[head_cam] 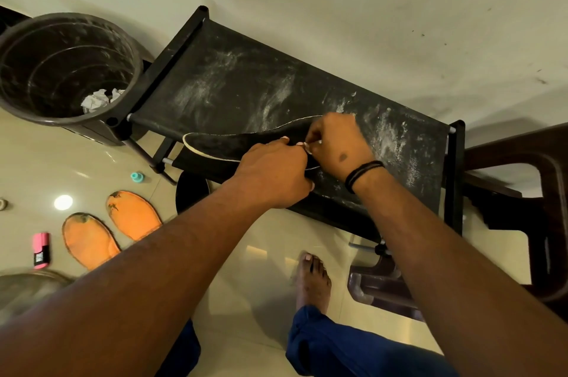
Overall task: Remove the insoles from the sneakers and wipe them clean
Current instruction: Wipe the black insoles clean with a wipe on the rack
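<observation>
A black insole with a pale edge lies on the dusty black top of a shoe rack. My left hand and my right hand meet over its right half, with the fingers curled and pinching at it. The hands hide that end of the insole. Two orange insoles, dirty at the toes, lie side by side on the tiled floor at the left. No sneaker is plainly visible.
A dark bucket holding crumpled white tissue stands left of the rack. A pink object and a small teal cap lie on the floor. A brown plastic chair stands at the right. A bare foot rests below the rack.
</observation>
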Action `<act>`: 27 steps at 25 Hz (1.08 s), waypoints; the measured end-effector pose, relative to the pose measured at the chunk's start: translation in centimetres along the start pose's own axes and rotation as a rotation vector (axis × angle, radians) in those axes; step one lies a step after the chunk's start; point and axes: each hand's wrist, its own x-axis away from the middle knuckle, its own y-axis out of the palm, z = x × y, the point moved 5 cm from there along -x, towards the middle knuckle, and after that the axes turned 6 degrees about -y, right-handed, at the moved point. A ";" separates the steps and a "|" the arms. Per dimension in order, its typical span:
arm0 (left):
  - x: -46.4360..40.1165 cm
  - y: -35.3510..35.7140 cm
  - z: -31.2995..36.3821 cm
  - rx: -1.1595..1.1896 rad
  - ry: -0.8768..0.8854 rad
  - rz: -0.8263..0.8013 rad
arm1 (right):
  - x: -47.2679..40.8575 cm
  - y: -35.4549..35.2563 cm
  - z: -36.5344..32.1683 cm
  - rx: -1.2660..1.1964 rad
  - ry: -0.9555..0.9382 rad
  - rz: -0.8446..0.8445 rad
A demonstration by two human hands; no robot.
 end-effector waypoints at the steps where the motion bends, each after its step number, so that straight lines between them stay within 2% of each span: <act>1: 0.0 -0.1 0.1 -0.004 0.005 0.011 | -0.3 0.4 -0.6 0.022 -0.029 0.012; 4: -0.1 -0.1 -0.1 0.006 0.001 0.003 | -0.8 -0.6 0.7 0.050 0.072 0.169; 6: -0.1 0.0 -0.2 0.006 0.000 -0.016 | -0.6 -1.5 2.7 0.075 0.148 0.217; 8: 0.0 -0.2 -0.3 0.008 0.001 -0.006 | -0.4 -1.3 2.8 0.072 0.159 0.149; 12: 0.4 -0.5 0.0 0.027 -0.006 0.026 | -0.3 0.6 -1.1 0.109 -0.037 -0.011; 14: 0.4 -0.6 0.0 0.028 -0.002 0.035 | -0.7 0.3 -0.8 0.068 -0.034 0.026; 17: 0.3 -0.6 -0.1 0.033 -0.006 0.029 | -0.5 -0.7 1.3 0.077 0.068 0.077; 21: 0.5 -0.9 -0.1 0.041 -0.011 0.042 | 0.3 -0.1 -1.0 0.132 -0.033 -0.075; 23: 0.5 -1.0 0.0 0.048 -0.010 0.045 | 0.4 0.1 -1.9 0.158 -0.089 -0.096; 27: 0.4 -0.8 -0.1 0.047 -0.004 0.045 | 0.0 -1.0 0.6 0.096 0.024 0.032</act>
